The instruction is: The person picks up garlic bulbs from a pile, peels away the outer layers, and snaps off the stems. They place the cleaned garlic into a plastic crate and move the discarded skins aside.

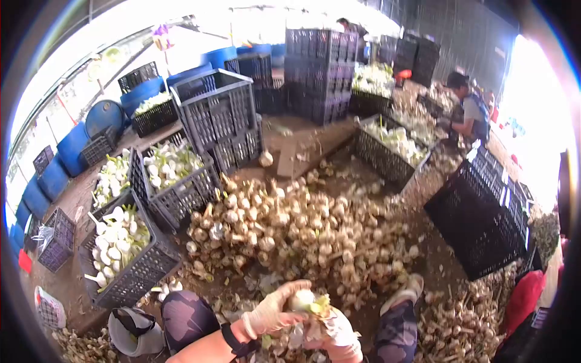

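Between my hands is a garlic bulb [300,299], white, with greenish-yellow leafy skin [321,307] at its right end. My left hand [275,313], in a pale glove, has its thumb and fingers wrapped round the bulb. My right hand [334,334], also gloved, is closed at the skin and stem end, with loose papery peel around its fingers. Just beyond both hands spreads a large heap of unpeeled garlic [302,227] on the ground. To the left, a black crate [142,275] holds cleaned white bulbs with green stems.
Another black crate [187,184] of cleaned garlic stands behind the first. Stacked crates [321,75] rise at the back, and a dark crate [478,218] is tipped at the right. A co-worker [469,112] sits at the far right. A white bucket [134,339] stands by my left knee.
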Tool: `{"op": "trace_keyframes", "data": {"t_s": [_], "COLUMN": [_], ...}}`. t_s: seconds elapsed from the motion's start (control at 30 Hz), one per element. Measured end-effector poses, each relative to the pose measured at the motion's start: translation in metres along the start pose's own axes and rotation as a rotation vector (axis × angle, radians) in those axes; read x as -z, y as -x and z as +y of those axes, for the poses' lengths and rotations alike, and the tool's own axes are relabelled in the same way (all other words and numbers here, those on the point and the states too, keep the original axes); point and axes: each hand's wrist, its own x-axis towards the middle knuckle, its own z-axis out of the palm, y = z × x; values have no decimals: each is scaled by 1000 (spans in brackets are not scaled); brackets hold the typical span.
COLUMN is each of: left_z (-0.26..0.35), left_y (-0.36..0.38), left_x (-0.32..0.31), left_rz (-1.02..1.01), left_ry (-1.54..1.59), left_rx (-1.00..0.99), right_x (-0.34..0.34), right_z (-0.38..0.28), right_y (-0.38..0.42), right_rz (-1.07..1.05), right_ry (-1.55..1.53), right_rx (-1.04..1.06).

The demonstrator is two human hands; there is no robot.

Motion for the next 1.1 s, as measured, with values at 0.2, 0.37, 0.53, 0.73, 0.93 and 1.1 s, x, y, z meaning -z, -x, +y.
{"op": "trace_keyframes", "data": {"t_s": [0.2, 0.37, 0.53, 0.73, 0.93, 1.1], "left_z": [13, 7, 9, 10, 14, 22], "left_y": [8, 2, 5, 5, 9, 10], "left_x": [-8, 5, 5, -1, 5, 14], "left_rz": [-118, -119, 71, -95, -145, -313], "left_ry": [327, 397, -114, -850, -938, -605], "left_rx": [335, 313, 128, -179, -291, -162], "right_x": [-8, -5, -6, -24, -18, -12], "right_z": [-46, -36, -32, -46, -40, -42], "right_y": [8, -5, 7, 14, 22, 29], "right_rz": [334, 358, 97, 5, -60, -194], "right_ry": [-413, 314, 218, 102, 44, 11], "right_rx": [69, 152, 232, -92, -83, -137]}}
